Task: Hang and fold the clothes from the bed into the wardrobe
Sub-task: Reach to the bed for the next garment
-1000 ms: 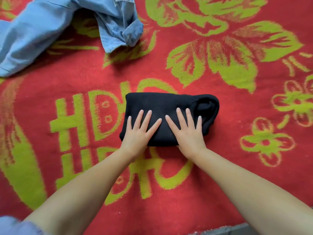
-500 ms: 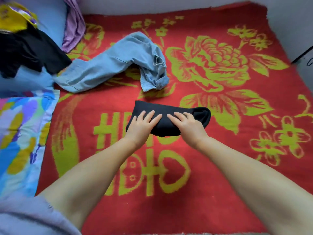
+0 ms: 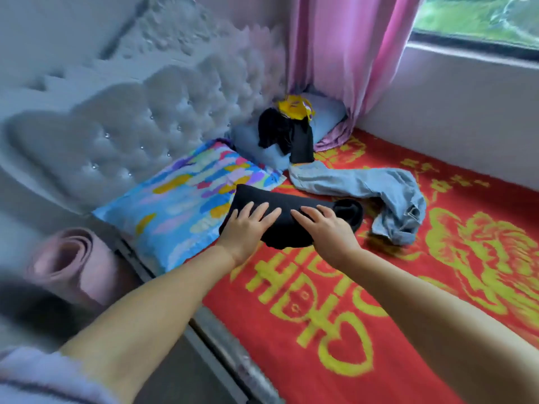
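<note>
Both hands were on the folded black garment (image 3: 288, 220), near frame centre, which looked lifted just off the red blanket (image 3: 379, 316) at the bed's head end, its far corner overlapping the multicoloured pillow (image 3: 180, 205). Left hand (image 3: 248, 228) lay on the garment's left half, fingers fairly straight and spread across the top toward 1 o'clock; thumb hidden, so I couldn't tell whether it hooked underneath. Right hand (image 3: 326, 228) covered the right half, fingers slightly bent over the top pointing toward 10 o'clock, thumb side also hidden. The garment's rolled end stuck out at 3 o'clock past the right hand. Light blue jeans (image 3: 367, 185) sprawled on the blanket at 1 to 2 o'clock from the garment, apart from it, one leg running back toward 11 o'clock, the bunched end at 3 o'clock. At 12 o'clock a pale blue pillow (image 3: 253, 138) sat against the tufted grey headboard (image 3: 140, 121), with a black top (image 3: 288, 132) draped over it and a yellow item (image 3: 294, 107) behind that. Pink curtain (image 3: 341, 53) hung at 12 to 1 o'clock, its hem pooling on the bed beside the blue pillow; window (image 3: 478, 16) at 2 o'clock. A rolled pink mat (image 3: 73, 260) stood beyond the bed edge at 9 o'clock. Frame was motion-blurred, so fine grip detail was unclear.
</note>
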Motion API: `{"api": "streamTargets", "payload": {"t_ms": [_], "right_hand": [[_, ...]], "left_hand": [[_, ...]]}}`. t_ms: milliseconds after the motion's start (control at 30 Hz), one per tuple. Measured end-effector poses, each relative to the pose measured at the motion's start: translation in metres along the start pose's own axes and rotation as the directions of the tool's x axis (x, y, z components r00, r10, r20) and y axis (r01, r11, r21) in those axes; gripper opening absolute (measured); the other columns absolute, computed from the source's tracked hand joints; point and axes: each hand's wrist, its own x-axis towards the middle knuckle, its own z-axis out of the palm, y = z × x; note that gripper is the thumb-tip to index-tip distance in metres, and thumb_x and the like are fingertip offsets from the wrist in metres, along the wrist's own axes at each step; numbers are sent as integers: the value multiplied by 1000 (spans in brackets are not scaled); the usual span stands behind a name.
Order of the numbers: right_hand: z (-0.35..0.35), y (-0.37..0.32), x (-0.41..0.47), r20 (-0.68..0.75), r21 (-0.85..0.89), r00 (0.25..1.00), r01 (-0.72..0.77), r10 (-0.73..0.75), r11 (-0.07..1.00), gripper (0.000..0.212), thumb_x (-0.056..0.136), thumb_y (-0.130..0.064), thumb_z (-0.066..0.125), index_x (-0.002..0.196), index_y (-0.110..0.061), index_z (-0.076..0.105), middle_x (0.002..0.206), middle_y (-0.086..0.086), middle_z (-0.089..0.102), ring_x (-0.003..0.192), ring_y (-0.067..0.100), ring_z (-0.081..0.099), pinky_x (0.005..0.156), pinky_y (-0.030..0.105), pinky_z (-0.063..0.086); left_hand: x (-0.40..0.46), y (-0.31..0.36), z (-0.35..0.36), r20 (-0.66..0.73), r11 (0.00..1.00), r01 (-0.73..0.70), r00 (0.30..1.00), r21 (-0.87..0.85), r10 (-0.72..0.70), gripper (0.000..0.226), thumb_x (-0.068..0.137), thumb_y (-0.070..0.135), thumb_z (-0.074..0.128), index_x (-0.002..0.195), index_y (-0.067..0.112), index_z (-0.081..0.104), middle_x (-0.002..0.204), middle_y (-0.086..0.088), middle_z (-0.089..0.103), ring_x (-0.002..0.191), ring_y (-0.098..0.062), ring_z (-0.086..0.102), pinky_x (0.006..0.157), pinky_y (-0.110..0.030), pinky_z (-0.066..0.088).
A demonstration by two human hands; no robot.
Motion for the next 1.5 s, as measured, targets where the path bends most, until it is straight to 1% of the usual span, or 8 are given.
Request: {"api": "streamTargets", "payload": {"t_ms": [200,300,433,633,867,1067,1300,1500], "right_hand": [[-38,-132,26,-43,-37,948,313,-315,949,74,93,-9,46,153,-33,8,157,-5,20,141,27,25,100,38,44],[-50,-211,26,-63,-33,889,452,-453,891,71,94,-10,42,153,-34,10,156,-6,22,141,26,25,99,37,45],[-55,-326,6,-63,-37,785,615,-616,788,74,91,-9,44,153,-33,10,156,-5,23,139,27,26,93,37,48],[-51,-514,-58,-53,17,656,755,-753,656,76,91,-23,54,152,-34,12,154,-6,26,138,26,30,94,35,47],[-40,-690,-128,-17,78,506,860,-862,504,75,93,-10,47,153,-32,9,155,-3,23,138,27,29,97,37,47],[-22,-778,-123,42,132,441,887,-896,443,74,93,-18,52,153,-32,12,153,-3,27,135,26,32,93,34,49],[12,-848,-39,102,128,447,880,-889,457,68,96,-19,47,152,-34,12,153,-4,27,133,27,34,89,34,49],[29,-925,72,196,144,465,857,-863,495,77,90,-25,58,152,-35,13,152,-5,28,132,26,35,92,35,48]], "left_hand": [[-131,-89,-35,47,960,268,961,78,-272,77,94,-1,41,152,33,3,160,-3,10,145,-31,12,114,-50,23],[-214,-123,-46,73,911,401,910,90,-408,86,90,-5,46,152,32,0,160,-3,9,145,-33,12,114,-50,23],[-337,-161,-52,98,837,537,832,110,-546,81,92,2,48,153,30,2,159,-5,12,144,-33,16,113,-49,25],[-536,-204,-55,125,723,679,712,127,-691,80,91,0,47,153,29,4,158,-6,12,144,-33,16,111,-48,26],[-720,-238,-50,216,589,790,554,169,-804,77,94,1,42,153,30,3,159,-3,10,145,-32,15,112,-49,25],[-780,-283,-34,294,525,838,468,153,-833,77,95,13,50,153,28,3,158,-5,11,144,-32,15,112,-48,26],[-774,-387,13,340,537,834,472,127,-813,77,95,14,51,153,29,3,158,-4,12,143,-32,16,112,-47,26],[-751,-515,54,353,529,845,471,84,-808,81,90,16,57,153,29,8,155,-3,19,138,-32,25,105,-48,35]]}}
